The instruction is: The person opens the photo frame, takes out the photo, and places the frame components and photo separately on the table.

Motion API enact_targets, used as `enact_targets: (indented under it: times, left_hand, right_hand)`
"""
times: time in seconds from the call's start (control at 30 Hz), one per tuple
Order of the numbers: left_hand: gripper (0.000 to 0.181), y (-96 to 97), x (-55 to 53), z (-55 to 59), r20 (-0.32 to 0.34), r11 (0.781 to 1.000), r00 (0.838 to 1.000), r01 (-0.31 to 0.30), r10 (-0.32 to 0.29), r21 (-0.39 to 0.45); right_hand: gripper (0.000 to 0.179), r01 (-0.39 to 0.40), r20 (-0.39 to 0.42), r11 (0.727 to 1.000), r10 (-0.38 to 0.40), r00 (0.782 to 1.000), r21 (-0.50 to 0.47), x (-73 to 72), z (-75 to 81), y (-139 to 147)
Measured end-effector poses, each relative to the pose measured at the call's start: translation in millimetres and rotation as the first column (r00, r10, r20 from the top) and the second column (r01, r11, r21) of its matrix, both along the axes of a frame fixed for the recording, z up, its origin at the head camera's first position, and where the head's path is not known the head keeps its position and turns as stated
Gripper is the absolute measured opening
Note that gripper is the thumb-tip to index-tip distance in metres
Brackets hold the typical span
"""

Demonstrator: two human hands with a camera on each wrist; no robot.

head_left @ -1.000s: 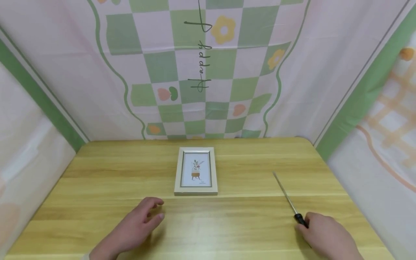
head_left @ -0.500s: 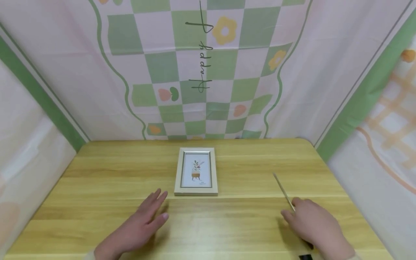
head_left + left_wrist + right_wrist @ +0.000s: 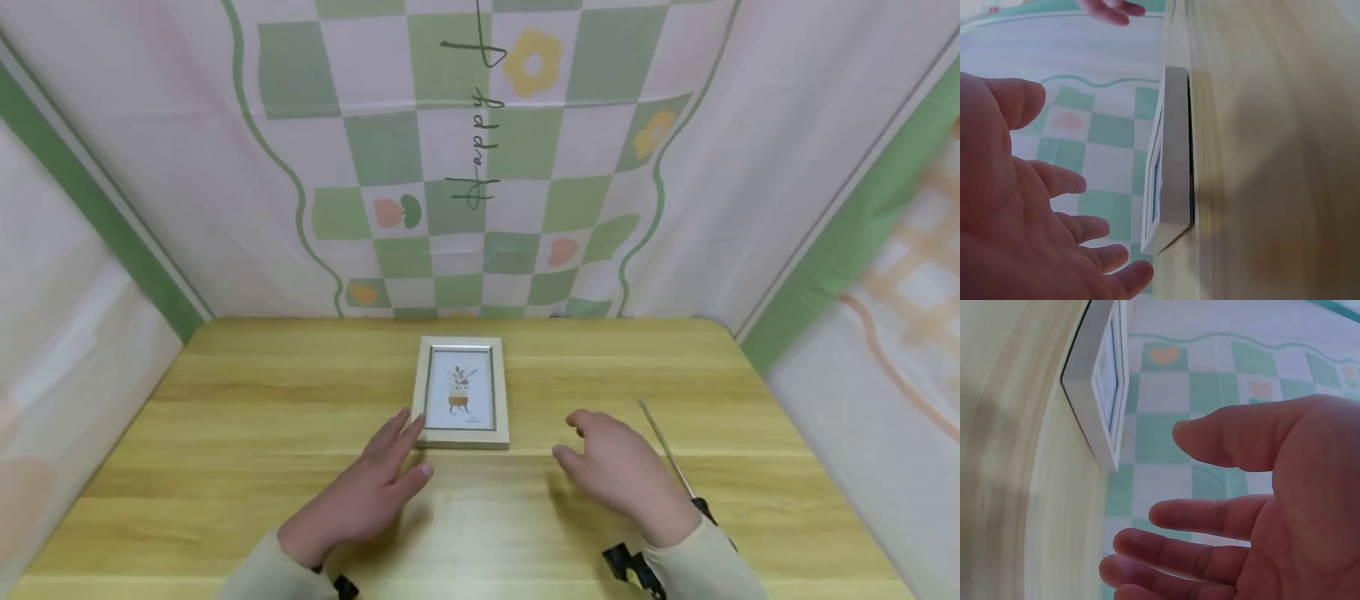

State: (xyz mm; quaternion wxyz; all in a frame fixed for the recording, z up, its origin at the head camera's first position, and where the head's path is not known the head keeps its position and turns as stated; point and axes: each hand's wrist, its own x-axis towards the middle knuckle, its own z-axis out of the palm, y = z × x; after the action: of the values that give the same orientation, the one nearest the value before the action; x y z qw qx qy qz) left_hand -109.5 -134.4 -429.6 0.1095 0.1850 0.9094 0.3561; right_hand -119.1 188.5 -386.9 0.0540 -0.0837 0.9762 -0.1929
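A cream-edged picture frame [image 3: 462, 437] lies face up on the wooden table, showing a drawing of a potted plant. My left hand [image 3: 375, 487] is over its near left corner with fingers extended; whether a fingertip touches the edge I cannot tell. To the right of the frame and apart from it, my right hand [image 3: 618, 467] holds nothing, its fingers loosely bent. Beyond that hand lies a screwdriver [image 3: 667, 446] with a thin metal shaft and black handle, partly hidden by the right sleeve. Both wrist views show a palm facing the frame's side [image 3: 1175, 150].
The wooden table [image 3: 247, 392] ends at the back against a hanging cloth [image 3: 517, 150] with green checks and flowers. More cloth panels close off the left and right sides. Black straps with small devices [image 3: 633, 571] sit at the wrists.
My right hand has let go of the screwdriver, leaving it on the table, and moved left towards the picture frame. My left hand has moved forward and right to the frame, fingers straighter.
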Motion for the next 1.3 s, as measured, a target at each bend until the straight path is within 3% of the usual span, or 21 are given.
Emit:
enact_targets:
  times: [0.57, 0.9, 1.3]
  left_hand:
    - [0.072, 17.1, -17.8, -5.8, 0.043, 0.997, 0.998, -0.038, 0.041, -0.072]
    - [0.075, 24.4, -27.1, -12.5, 0.024, 0.994, 0.999, -0.032, 0.035, -0.107]
    - [0.076, 25.4, -26.9, -10.1, 0.042, 0.989, 0.999, 0.006, 0.0, -0.15]
  right_hand:
    - [0.056, -0.079, -0.024, 0.997, 0.079, 0.997, 0.017, -14.4, -17.8, -36]
    - [0.062, -0.144, -0.019, 0.99, 0.144, 0.989, 0.003, -25.5, -31.2, -57]
    - [0.05, -0.211, -0.045, 0.969, 0.218, 0.975, 0.13, -19.3, -37.9, -66]
